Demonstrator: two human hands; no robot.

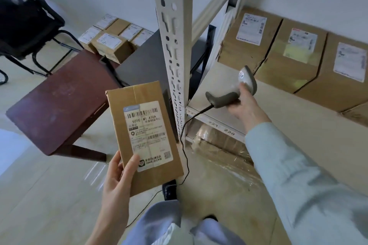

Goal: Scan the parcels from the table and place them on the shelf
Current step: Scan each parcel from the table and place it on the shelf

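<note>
From the head view, left of the shelf post (171,49), my left hand (117,177) pinches the parcel (143,137) by its lower corner, label up, while my right hand (244,105) grips the scanner (237,89) over the shelf (219,85), so I should swing its head onto 1 barcode squarely.

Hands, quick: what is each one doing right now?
Left hand: holding the parcel by its lower corner.
Right hand: gripping the scanner.
</note>
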